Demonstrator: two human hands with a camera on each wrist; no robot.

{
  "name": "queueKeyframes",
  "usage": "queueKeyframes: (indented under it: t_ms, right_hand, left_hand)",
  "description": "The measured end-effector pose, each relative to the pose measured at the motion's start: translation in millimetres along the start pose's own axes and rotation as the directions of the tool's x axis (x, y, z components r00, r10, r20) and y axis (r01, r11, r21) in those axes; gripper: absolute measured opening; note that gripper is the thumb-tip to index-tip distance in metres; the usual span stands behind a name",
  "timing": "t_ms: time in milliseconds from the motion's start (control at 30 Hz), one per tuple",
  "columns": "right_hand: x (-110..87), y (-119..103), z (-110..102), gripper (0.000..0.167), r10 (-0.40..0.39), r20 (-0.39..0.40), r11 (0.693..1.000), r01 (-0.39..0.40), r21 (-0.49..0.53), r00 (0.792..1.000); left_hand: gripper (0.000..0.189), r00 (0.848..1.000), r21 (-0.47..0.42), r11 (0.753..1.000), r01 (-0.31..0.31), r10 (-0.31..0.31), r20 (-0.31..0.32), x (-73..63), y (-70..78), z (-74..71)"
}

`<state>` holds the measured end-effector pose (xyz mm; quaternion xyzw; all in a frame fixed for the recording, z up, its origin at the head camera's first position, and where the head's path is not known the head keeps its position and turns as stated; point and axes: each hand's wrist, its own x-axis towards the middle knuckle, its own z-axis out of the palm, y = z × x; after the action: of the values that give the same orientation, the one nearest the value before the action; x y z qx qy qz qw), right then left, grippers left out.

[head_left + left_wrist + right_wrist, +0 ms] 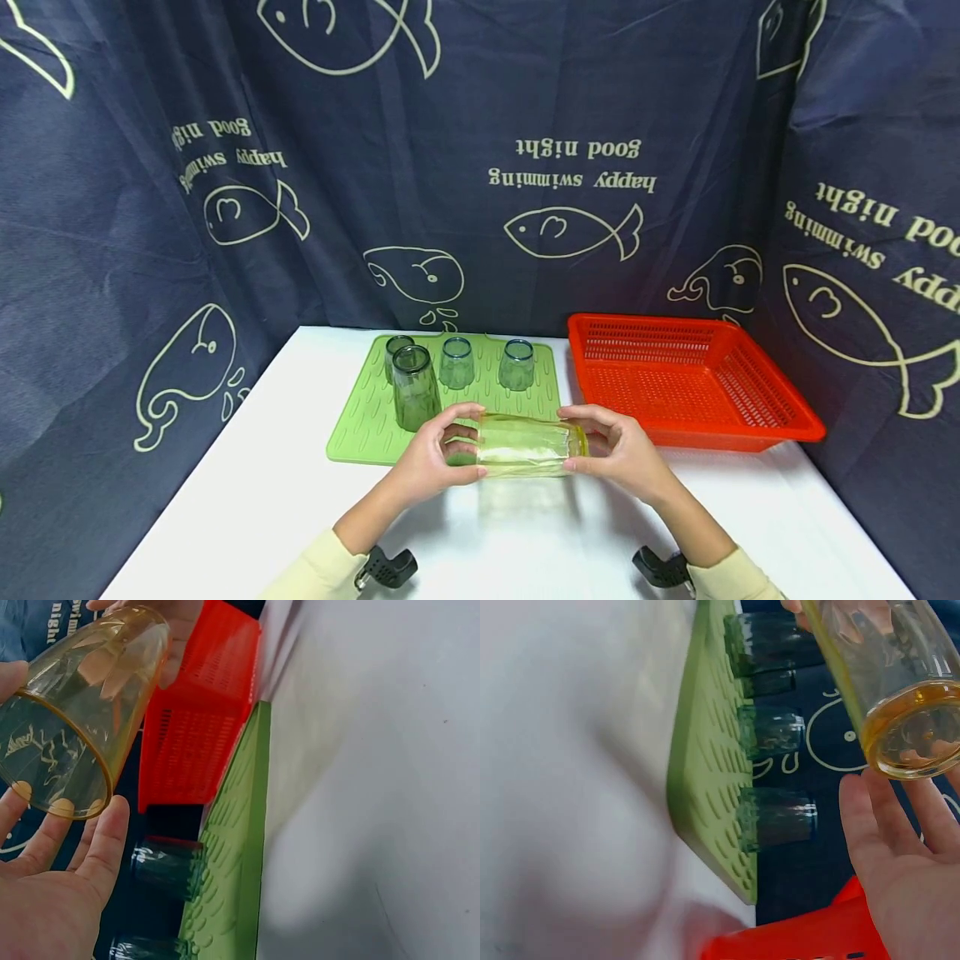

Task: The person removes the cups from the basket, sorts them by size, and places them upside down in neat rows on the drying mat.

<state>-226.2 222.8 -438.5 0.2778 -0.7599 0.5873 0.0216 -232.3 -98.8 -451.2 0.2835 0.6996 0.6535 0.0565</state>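
A clear yellow drinking glass (pixel 525 446) lies sideways in the air above the white table, held between both hands. My left hand (pixel 435 458) grips its open rim end, thumb on the near side and fingers on the far side. Around the thick base end, my right hand (pixel 630 457) holds with thumb and fingers. The left wrist view shows the rim of the yellow glass (pixel 112 697) against the left fingertips (pixel 61 806). In the right wrist view, the base of the glass (pixel 907 727) rests by the right fingers (pixel 859 802).
Behind the hands is a green drying mat (pixel 360 429) on the table. A tall green glass (pixel 416 396) and three small glasses, including a bluish one (pixel 517 367), stand on it. A red plastic basket (pixel 750 429) sits at the right, before a dark blue curtain (pixel 465 108).
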Motion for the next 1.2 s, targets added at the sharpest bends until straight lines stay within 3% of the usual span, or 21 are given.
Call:
queueKeyframes:
  t_ms: [200,467,767,1200]
  right_hand:
    - [-3.7,5.8,4.3,0.063,0.018,0.044,0.994,-0.022,0.104,0.999]
    - [-4.5,11.1,7.5,0.066,-0.004,0.085,0.963,-0.019,0.267,0.996]
    - [-4.4,12.1,9.5,0.064,-0.009,0.063,0.965,-0.008,0.264,0.998]
    - [6.2,-0.1,7.6,0.058,0.000,-0.021,0.990,0.003,0.140,1.000]
  left_hand:
    - [0.079,1.000,-0.005,1.000,-0.012,0.012,0.005,-3.4,-1.2,-1.3]
    - [0.079,1.000,-0.012,1.000,-0.005,0.005,-0.001,-6.6,-1.3,-2.3]
    - [0.080,1.000,-0.016,1.000,-0.013,0.013,-0.003,-7.2,-1.8,-2.9]
    - [0.088,1.000,0.001,1.000,-0.026,0.026,0.009,-7.2,-0.8,-10.8]
